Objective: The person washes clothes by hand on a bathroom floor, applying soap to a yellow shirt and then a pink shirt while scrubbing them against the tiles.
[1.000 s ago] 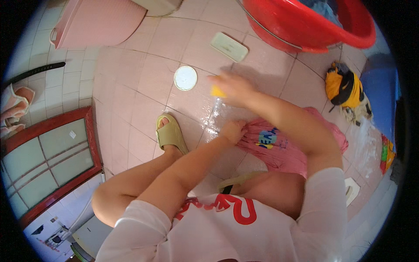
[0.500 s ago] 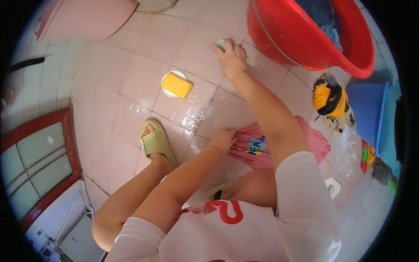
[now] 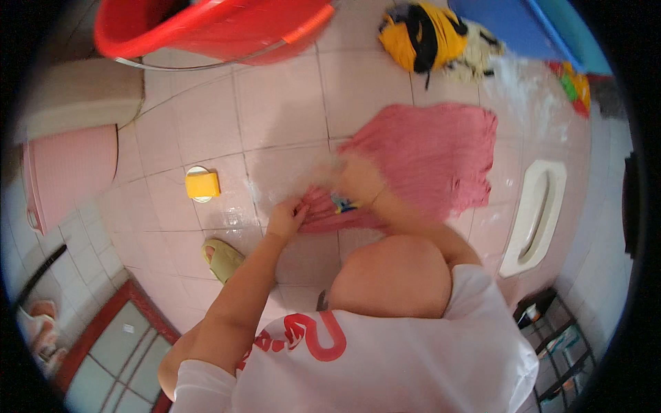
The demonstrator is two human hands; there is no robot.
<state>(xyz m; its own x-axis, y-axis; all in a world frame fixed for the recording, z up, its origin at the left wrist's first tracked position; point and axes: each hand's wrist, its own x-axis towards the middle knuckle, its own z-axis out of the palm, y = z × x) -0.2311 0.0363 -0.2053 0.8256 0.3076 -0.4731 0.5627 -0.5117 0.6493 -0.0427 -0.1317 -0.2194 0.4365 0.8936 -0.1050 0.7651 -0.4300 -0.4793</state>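
A wet pink garment (image 3: 427, 158) with a dark blue and yellow print lies spread on the tiled floor. My left hand (image 3: 286, 219) is closed on its gathered left edge, keeping the cloth bunched. Over the printed part, my right hand (image 3: 359, 180) is smeared by motion, its fingers blurred. Whether it holds anything, I cannot make out. Left of the garment, a yellow block like a bar of soap (image 3: 204, 184) rests on a small round white piece (image 3: 198, 171).
A red bucket (image 3: 227, 34) stands at the far left. Yellow-and-black cloth (image 3: 423, 38) lies beyond the garment, near a blue tub (image 3: 513, 24). At right is a white squat toilet (image 3: 536, 217), with a black rack (image 3: 558, 344) nearer. Pink container (image 3: 76, 168) stands left.
My right hand has come back from the floor by the red bucket, where it was on a pale object, to the garment. The garment is spread wider, and my view has turned right.
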